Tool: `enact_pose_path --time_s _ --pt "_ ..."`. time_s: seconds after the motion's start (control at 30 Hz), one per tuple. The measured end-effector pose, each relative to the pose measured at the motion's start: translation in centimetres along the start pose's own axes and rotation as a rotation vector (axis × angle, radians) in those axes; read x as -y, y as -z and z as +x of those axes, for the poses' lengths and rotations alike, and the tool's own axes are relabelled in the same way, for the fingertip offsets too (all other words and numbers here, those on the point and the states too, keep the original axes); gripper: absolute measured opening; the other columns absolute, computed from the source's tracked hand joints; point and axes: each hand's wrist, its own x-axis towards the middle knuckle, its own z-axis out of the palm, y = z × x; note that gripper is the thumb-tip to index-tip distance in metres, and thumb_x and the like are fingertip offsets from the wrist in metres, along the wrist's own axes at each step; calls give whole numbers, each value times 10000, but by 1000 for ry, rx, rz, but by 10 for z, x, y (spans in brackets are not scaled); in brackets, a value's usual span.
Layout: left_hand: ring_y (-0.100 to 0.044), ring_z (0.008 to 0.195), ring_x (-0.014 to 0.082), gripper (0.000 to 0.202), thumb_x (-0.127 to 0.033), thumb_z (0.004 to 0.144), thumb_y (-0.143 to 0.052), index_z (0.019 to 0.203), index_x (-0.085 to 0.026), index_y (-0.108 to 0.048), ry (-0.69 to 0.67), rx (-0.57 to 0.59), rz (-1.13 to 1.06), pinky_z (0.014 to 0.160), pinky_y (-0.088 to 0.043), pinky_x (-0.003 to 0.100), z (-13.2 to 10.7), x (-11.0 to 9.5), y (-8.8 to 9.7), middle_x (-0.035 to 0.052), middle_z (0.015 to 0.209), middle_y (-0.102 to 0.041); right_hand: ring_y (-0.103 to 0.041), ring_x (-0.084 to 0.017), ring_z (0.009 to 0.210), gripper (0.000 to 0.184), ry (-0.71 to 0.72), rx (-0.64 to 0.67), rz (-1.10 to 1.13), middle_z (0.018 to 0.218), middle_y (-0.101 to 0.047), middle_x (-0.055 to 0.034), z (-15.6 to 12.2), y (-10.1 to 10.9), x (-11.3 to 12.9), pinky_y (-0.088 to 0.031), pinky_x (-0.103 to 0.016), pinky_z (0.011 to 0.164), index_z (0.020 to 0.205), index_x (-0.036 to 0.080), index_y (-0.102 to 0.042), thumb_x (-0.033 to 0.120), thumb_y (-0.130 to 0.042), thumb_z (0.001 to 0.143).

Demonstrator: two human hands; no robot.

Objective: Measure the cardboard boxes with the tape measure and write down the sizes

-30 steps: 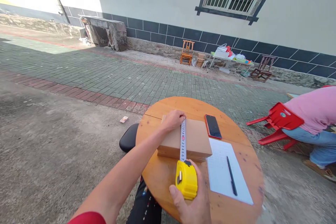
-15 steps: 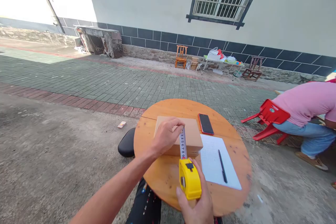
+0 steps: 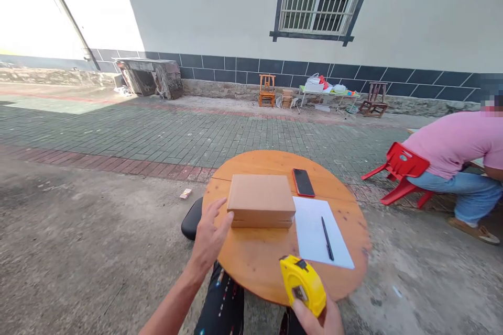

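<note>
On the round wooden table [image 3: 251,267] lies a closed brown cardboard box [image 3: 261,194]. My left hand [image 3: 210,233] is beside the box's left side, fingers apart and nothing in it; whether a fingertip touches the box I cannot tell. Near the table's front edge my right hand [image 3: 316,319] grips a yellow tape measure [image 3: 303,283], and no blade shows out of its case. Right of the box is a sheet of white paper [image 3: 310,235] with faint writing, a black pen [image 3: 327,238] lying across it. Behind the paper rests a smartphone [image 3: 303,182] with a red edge.
A black rounded seat-like object [image 3: 191,220] stands by the table's left edge. To the right, a person in a pink shirt [image 3: 451,141] sits on a red plastic chair [image 3: 406,162]. Along the far wall are a wooden chair [image 3: 266,91] and a folding table [image 3: 328,92] with bags.
The tape blade, stretched over the box before, is back in its case. My left hand has let go of its end and moved left; my right hand has moved right with the tape measure.
</note>
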Motion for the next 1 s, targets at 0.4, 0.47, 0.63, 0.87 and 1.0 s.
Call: enact_pose_path --time_s 0.4,0.47,0.63,0.87,1.0 --pt "-560 1272 296 557 -581 846 -572 1240 -189 -614 193 222 -222 1020 -484 381 47 11 -26 109 1355 -623 -651 -199 841 477 44 -74 220 967 -715 -57 155 -27 40 -535 -332 796 1066 147 -669 444 -753 702" --pt "-572 1252 292 542 -573 855 -555 1220 -181 -631 180 236 -245 1005 -492 382 44 10 -26 94 1323 -648 -644 -194 842 478 21 -49 237 965 -710 -45 160 -34 35 -529 -325 796 1067 150 -668 439 -758 697" --pt "-527 1295 278 531 -513 887 -540 1301 -185 -591 133 234 -274 1049 -448 370 29 5 -24 71 1356 -625 -636 -183 862 413 -29 -66 361 963 -706 -1 147 -29 23 -524 -314 816 1011 206 -683 402 -803 668" --pt "-533 1291 266 587 -475 889 -558 1393 -179 -505 94 119 -317 1058 -445 348 -7 0 -20 80 1358 -614 -644 -199 916 450 -38 -84 384 1017 -716 -16 109 -17 20 -536 -314 822 1083 218 -687 387 -817 687" --pt "-504 1329 273 641 -488 864 -582 1416 -176 -486 101 61 -301 1106 -412 370 -20 5 -17 89 1399 -587 -640 -189 899 477 -27 -76 389 1024 -716 -17 98 -14 17 -543 -293 806 1120 216 -687 375 -822 691"
